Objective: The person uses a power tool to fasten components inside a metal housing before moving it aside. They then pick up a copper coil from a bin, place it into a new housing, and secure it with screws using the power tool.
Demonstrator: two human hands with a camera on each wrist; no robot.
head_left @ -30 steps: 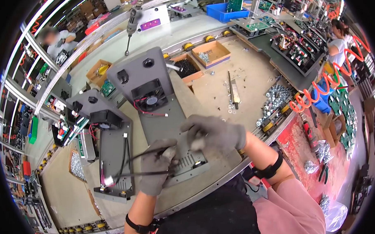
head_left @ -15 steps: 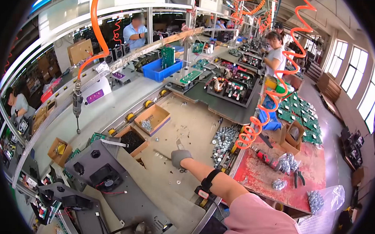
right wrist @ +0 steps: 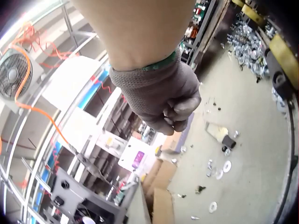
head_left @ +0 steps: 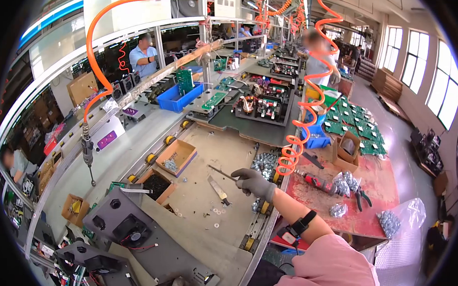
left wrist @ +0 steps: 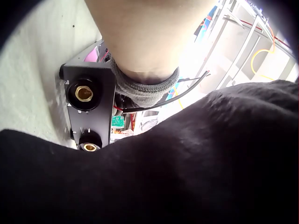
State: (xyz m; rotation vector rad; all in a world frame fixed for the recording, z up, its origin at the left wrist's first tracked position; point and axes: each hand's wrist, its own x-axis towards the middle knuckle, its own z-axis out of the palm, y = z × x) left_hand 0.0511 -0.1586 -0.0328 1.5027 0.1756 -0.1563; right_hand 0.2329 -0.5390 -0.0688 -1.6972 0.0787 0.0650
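My right hand (head_left: 255,183), in a grey glove, holds a thin dark rod-like tool (head_left: 222,173) above the bench, its tip pointing left. In the right wrist view that glove (right wrist: 163,100) shows curled fingers, with the tool hidden. A flat pale blade with a dark handle (head_left: 218,190) lies on the bench below the hand. At the bottom edge, my gloved left hand (head_left: 181,284) grips a black cable (head_left: 159,285) over the dark grey metal chassis (head_left: 172,249). The left wrist view shows the glove's cuff (left wrist: 145,95) and the cable's loose end. A black fan (head_left: 133,231) sits in the chassis.
A second chassis (head_left: 81,254) stands at left. Cardboard boxes of silver screws (head_left: 175,156) and black screws (head_left: 157,185) line the bench. Loose screws (head_left: 263,164) lie by the right rail. A power screwdriver (head_left: 87,148) hangs at left; an orange coiled hose (head_left: 289,155) hangs at right.
My right hand left the chassis, reached across the bench, picked up the thin dark tool and drew it rightward. The left hand stayed low with the cable. The head view swung up and right.
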